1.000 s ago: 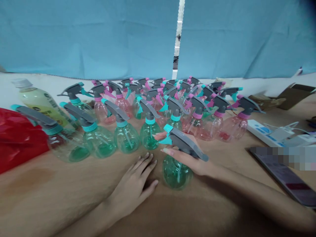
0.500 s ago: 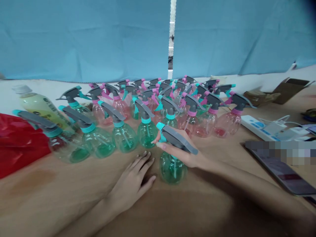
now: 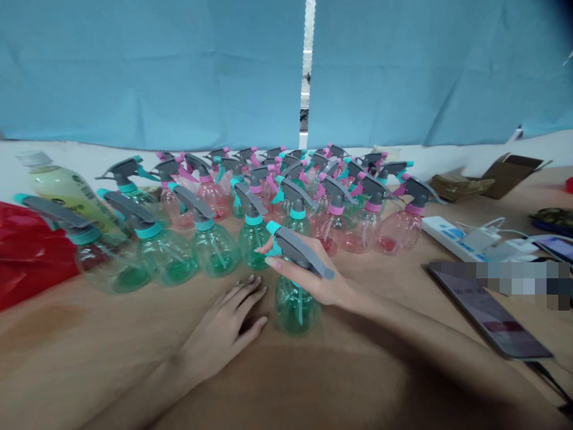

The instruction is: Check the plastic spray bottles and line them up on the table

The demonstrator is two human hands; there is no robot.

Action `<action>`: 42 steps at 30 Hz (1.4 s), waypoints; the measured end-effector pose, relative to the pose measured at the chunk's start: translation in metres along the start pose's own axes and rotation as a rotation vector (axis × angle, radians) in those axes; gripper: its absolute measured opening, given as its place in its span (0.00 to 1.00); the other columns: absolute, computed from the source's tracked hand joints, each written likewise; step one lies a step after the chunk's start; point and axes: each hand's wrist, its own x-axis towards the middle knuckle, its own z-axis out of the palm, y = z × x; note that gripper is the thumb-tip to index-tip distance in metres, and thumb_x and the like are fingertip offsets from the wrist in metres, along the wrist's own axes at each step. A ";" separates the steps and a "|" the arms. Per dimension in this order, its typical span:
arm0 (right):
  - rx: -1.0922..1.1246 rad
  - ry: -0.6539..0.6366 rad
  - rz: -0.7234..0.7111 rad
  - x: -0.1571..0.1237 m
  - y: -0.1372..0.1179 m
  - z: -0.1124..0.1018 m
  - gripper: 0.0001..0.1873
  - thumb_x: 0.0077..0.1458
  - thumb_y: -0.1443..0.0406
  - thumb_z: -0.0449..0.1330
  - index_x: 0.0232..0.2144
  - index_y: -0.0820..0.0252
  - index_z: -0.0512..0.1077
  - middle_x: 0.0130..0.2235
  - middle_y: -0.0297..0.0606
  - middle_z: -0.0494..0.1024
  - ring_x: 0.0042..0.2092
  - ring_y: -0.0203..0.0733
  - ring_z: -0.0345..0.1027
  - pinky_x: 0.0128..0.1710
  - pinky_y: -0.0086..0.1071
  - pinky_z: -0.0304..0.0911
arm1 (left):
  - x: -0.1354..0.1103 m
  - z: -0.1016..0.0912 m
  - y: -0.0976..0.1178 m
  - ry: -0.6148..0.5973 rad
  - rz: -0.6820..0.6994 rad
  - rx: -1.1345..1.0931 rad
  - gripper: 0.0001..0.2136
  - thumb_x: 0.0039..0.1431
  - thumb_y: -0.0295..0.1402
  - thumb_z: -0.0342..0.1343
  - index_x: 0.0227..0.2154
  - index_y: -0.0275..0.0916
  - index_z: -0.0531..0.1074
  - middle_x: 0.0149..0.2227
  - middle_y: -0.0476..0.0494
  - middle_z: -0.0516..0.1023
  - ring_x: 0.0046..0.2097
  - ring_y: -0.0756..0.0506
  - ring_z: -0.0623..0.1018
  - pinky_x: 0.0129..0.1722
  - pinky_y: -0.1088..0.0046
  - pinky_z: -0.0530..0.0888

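Observation:
My right hand (image 3: pixel 320 280) grips the neck of a green spray bottle (image 3: pixel 295 307) with a grey trigger head (image 3: pixel 298 254), which stands upright on the brown table (image 3: pixel 89 346). Just left of that bottle, my left hand (image 3: pixel 224 325) lies flat on the table with its fingers stretched out, holding nothing. Behind both hands stand several green spray bottles (image 3: pixel 210 248) and several pink spray bottles (image 3: pixel 398 227) in rows.
A red plastic bag (image 3: pixel 27 251) and a bottle of yellowish drink (image 3: pixel 67 191) lie at the far left. At the right are a white power strip (image 3: pixel 452 236) with cables, a phone (image 3: pixel 487 313) and an open cardboard box (image 3: pixel 510 173). A blue curtain (image 3: pixel 156 65) hangs behind.
The right hand has carried the green spray bottle a little to the left and farther from me. The left hand stays flat on the table.

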 end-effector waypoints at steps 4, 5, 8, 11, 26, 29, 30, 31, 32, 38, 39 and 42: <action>-0.001 0.039 0.020 -0.002 -0.001 0.002 0.12 0.53 0.61 0.60 0.40 0.60 0.71 0.29 0.31 0.71 0.29 0.34 0.66 0.32 0.31 0.61 | 0.001 0.000 0.001 0.000 -0.021 0.001 0.21 0.65 0.40 0.49 0.58 0.37 0.62 0.59 0.36 0.67 0.59 0.38 0.67 0.57 0.55 0.65; -0.009 0.046 0.021 -0.002 -0.001 0.002 0.12 0.53 0.61 0.60 0.40 0.60 0.71 0.28 0.31 0.71 0.28 0.34 0.65 0.32 0.32 0.61 | 0.001 0.000 0.002 0.002 -0.028 -0.002 0.21 0.64 0.40 0.50 0.58 0.38 0.62 0.59 0.36 0.67 0.59 0.38 0.67 0.57 0.55 0.65; -0.021 0.063 0.021 -0.002 -0.003 0.004 0.13 0.52 0.62 0.59 0.41 0.60 0.71 0.29 0.31 0.71 0.27 0.34 0.64 0.32 0.32 0.61 | 0.001 0.001 0.002 0.014 -0.039 -0.016 0.23 0.63 0.40 0.51 0.58 0.38 0.60 0.59 0.36 0.67 0.59 0.37 0.67 0.57 0.55 0.65; -0.011 0.063 0.017 -0.002 -0.002 0.004 0.15 0.53 0.61 0.59 0.43 0.59 0.71 0.29 0.31 0.71 0.29 0.35 0.65 0.33 0.33 0.63 | 0.001 0.002 0.003 0.026 -0.036 -0.033 0.24 0.62 0.40 0.52 0.59 0.38 0.59 0.59 0.35 0.66 0.60 0.36 0.66 0.57 0.54 0.64; -0.046 0.071 0.001 -0.004 0.007 0.007 0.19 0.55 0.56 0.59 0.47 0.57 0.71 0.29 0.33 0.72 0.33 0.39 0.67 0.37 0.36 0.63 | -0.002 0.003 0.029 0.025 -0.070 -0.180 0.32 0.60 0.38 0.55 0.63 0.41 0.47 0.60 0.33 0.64 0.59 0.34 0.66 0.56 0.51 0.65; -0.015 0.054 0.001 -0.002 0.005 0.015 0.19 0.55 0.58 0.59 0.47 0.59 0.70 0.32 0.34 0.73 0.31 0.37 0.66 0.35 0.35 0.62 | -0.002 -0.005 0.032 0.046 -0.103 -0.235 0.32 0.59 0.37 0.54 0.63 0.41 0.47 0.59 0.34 0.65 0.58 0.34 0.67 0.54 0.50 0.66; -0.002 0.047 -0.002 0.000 0.004 0.018 0.18 0.55 0.59 0.59 0.47 0.59 0.70 0.34 0.35 0.74 0.32 0.37 0.66 0.35 0.35 0.62 | -0.004 -0.007 0.033 0.043 -0.120 -0.249 0.33 0.59 0.37 0.55 0.63 0.41 0.46 0.58 0.34 0.66 0.58 0.34 0.68 0.53 0.51 0.67; 0.009 0.041 -0.005 0.001 0.002 0.023 0.17 0.55 0.59 0.59 0.46 0.58 0.70 0.36 0.35 0.74 0.32 0.37 0.65 0.35 0.34 0.62 | -0.006 -0.010 0.033 0.038 -0.137 -0.261 0.34 0.58 0.38 0.55 0.64 0.40 0.46 0.57 0.34 0.67 0.57 0.34 0.69 0.53 0.52 0.68; 0.015 0.039 -0.010 0.003 0.001 0.028 0.17 0.55 0.59 0.59 0.46 0.58 0.70 0.36 0.35 0.74 0.33 0.37 0.65 0.35 0.34 0.61 | -0.009 -0.012 0.032 0.037 -0.154 -0.275 0.35 0.58 0.39 0.55 0.64 0.40 0.45 0.56 0.34 0.68 0.56 0.34 0.70 0.52 0.52 0.69; 0.036 -0.011 -0.029 0.017 -0.008 0.069 0.15 0.54 0.59 0.60 0.43 0.57 0.71 0.24 0.27 0.64 0.25 0.33 0.57 0.30 0.32 0.59 | -0.043 -0.024 0.022 0.133 -0.256 -0.333 0.38 0.58 0.43 0.57 0.65 0.44 0.42 0.58 0.37 0.66 0.56 0.34 0.70 0.51 0.53 0.71; 0.040 -0.026 -0.031 0.019 -0.011 0.078 0.15 0.53 0.59 0.60 0.43 0.57 0.71 0.24 0.27 0.63 0.25 0.33 0.57 0.30 0.32 0.59 | -0.050 -0.027 0.020 0.151 -0.277 -0.340 0.38 0.58 0.43 0.57 0.65 0.44 0.42 0.58 0.37 0.66 0.56 0.34 0.70 0.51 0.52 0.70; 0.045 -0.057 -0.070 0.028 -0.018 0.109 0.16 0.53 0.58 0.60 0.43 0.57 0.71 0.26 0.29 0.68 0.27 0.35 0.61 0.32 0.33 0.62 | -0.069 -0.036 0.015 0.222 -0.339 -0.362 0.36 0.58 0.45 0.57 0.64 0.45 0.44 0.58 0.37 0.65 0.58 0.33 0.68 0.53 0.50 0.69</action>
